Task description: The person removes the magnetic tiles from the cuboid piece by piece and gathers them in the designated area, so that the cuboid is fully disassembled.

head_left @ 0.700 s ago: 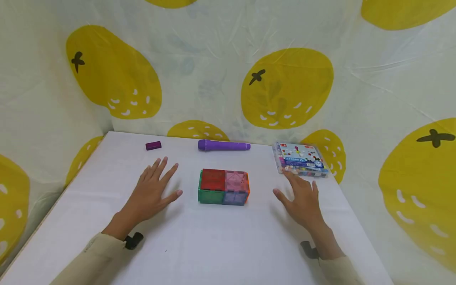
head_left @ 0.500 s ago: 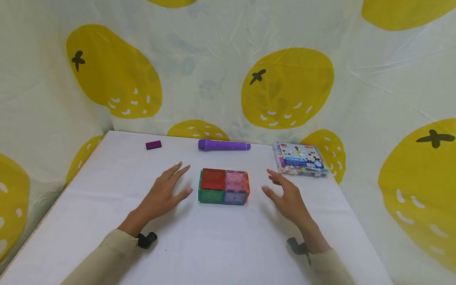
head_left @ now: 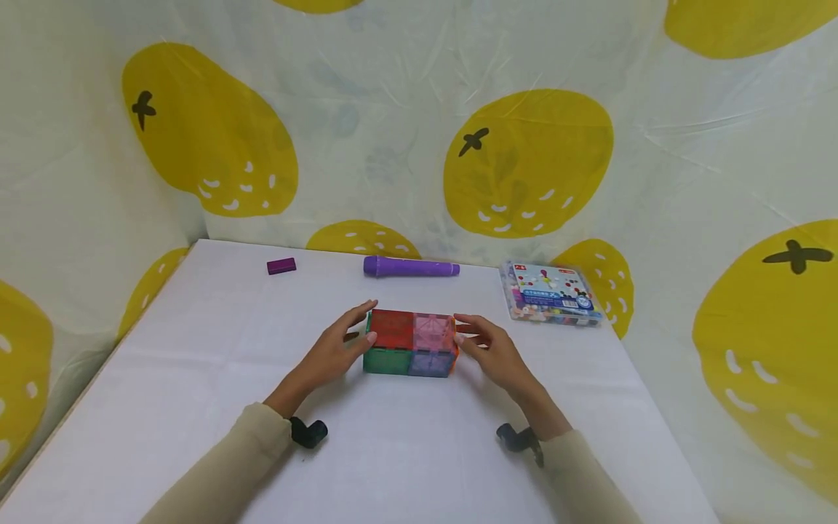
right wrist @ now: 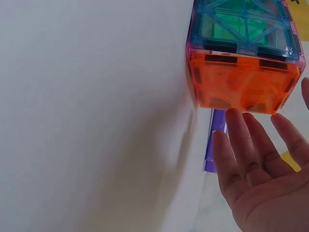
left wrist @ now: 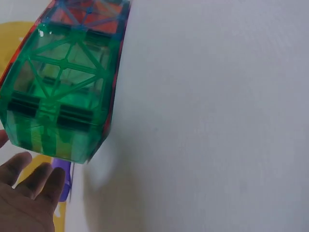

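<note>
A box of see-through magnetic tiles [head_left: 393,329] lies on the white table, red and pink on top, green and violet in front. From the left my left hand [head_left: 332,356] reaches its green end, thumb at the front top edge. The left wrist view shows the fingers [left wrist: 53,186] extended, just short of the green end wall [left wrist: 50,133]. On the other side, my right hand [head_left: 495,356] has its fingertips right at the orange end wall [right wrist: 244,82]. In the right wrist view those fingers [right wrist: 241,150] are spread and fairly straight.
Behind the box lies a purple toy microphone [head_left: 412,267]. A small dark purple block [head_left: 281,266] sits at the back left. At the back right is a clear plastic case [head_left: 551,292] of small colourful parts. A fruit-print curtain [head_left: 380,145] hangs behind the table.
Both hands have moved inward from either side to the ends of the tile box, and their fingers have drawn closer together. The box has stayed in place.
</note>
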The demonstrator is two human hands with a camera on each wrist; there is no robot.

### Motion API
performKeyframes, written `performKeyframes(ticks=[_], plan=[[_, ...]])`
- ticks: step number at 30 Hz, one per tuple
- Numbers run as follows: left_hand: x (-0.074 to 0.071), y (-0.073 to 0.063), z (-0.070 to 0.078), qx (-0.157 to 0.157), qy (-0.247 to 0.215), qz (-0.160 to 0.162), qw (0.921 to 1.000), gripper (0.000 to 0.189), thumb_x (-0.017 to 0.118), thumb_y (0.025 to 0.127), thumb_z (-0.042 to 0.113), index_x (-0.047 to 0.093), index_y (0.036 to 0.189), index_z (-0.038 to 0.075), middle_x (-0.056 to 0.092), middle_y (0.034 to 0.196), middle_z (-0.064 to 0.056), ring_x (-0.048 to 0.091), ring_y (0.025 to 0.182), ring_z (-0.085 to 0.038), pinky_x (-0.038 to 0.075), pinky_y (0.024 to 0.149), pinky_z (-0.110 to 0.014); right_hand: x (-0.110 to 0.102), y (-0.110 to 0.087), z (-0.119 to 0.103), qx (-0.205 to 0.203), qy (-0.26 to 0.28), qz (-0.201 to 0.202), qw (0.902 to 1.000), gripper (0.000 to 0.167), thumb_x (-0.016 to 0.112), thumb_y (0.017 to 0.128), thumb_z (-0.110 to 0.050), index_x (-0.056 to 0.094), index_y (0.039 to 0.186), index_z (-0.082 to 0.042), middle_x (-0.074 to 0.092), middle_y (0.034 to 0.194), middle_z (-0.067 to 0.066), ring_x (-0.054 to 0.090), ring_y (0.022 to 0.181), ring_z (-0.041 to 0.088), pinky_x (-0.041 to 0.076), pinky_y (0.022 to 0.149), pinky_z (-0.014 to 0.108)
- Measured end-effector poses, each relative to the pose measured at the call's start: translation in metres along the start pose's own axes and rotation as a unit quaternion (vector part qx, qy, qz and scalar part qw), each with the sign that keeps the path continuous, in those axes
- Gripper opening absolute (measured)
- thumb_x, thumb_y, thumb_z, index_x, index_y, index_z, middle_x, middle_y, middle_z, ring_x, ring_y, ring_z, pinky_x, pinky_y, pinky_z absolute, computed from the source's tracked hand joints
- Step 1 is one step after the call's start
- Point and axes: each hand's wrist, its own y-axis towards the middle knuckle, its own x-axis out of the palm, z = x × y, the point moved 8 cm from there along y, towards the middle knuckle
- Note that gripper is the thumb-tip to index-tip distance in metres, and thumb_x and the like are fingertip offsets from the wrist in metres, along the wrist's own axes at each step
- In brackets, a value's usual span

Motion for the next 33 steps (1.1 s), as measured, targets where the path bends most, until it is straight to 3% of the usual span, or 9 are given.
performKeyframes(ticks=[6,14,19,25,33], plan=[[0.005,0.004,-0.002,0.003,-0.042,-0.012,0.9991,0.062,0.063,0.108,0.040,0.037,0.164,0.038,0.039,0.172,0.001,0.036,0.159,-0.034,0.040,0.125,-0.060,0.002,0.005,0.007,0.025,0.051,-0.007,0.9984,0.045,0.068,0.106,-0.025,0.059,0.150,-0.023,0.064,0.146,0.014,0.068,0.118,0.030,0.065,0.095,0.038],[0.007,0.003,-0.003,0.004,-0.054,-0.006,0.9985,0.060,0.064,0.108,0.038,0.041,0.162,0.035,0.042,0.170,-0.001,0.038,0.159,-0.034,0.042,0.123,-0.061,0.005,0.012,0.015,0.022,0.132,-0.053,0.9897,0.046,0.071,0.104,-0.022,0.057,0.147,-0.019,0.057,0.152,0.016,0.069,0.114,0.029,0.067,0.090,0.040],[0.011,0.002,-0.002,0.014,-0.053,-0.004,0.9985,0.060,0.064,0.108,0.034,0.041,0.163,0.030,0.043,0.169,-0.005,0.040,0.157,-0.035,0.044,0.121,-0.061,0.005,0.015,0.023,0.019,0.167,-0.088,0.9819,0.052,0.076,0.100,-0.019,0.054,0.147,-0.017,0.054,0.153,0.016,0.065,0.122,0.032,0.066,0.092,0.045],[0.011,0.003,-0.003,0.009,-0.044,-0.003,0.9990,0.059,0.064,0.108,0.036,0.041,0.162,0.032,0.044,0.168,-0.004,0.041,0.157,-0.034,0.046,0.121,-0.059,0.004,0.021,0.027,0.001,0.141,-0.095,0.9855,0.054,0.081,0.095,-0.019,0.055,0.142,-0.016,0.059,0.145,0.017,0.063,0.122,0.035,0.063,0.094,0.038],[0.010,0.004,-0.007,-0.006,-0.035,0.001,0.9994,0.061,0.065,0.107,0.039,0.040,0.162,0.034,0.043,0.169,0.000,0.041,0.157,-0.033,0.045,0.121,-0.059,0.003,0.033,0.029,-0.011,0.129,-0.121,0.9842,0.047,0.080,0.095,-0.021,0.056,0.134,-0.017,0.061,0.139,0.015,0.063,0.121,0.037,0.060,0.095,0.039]])
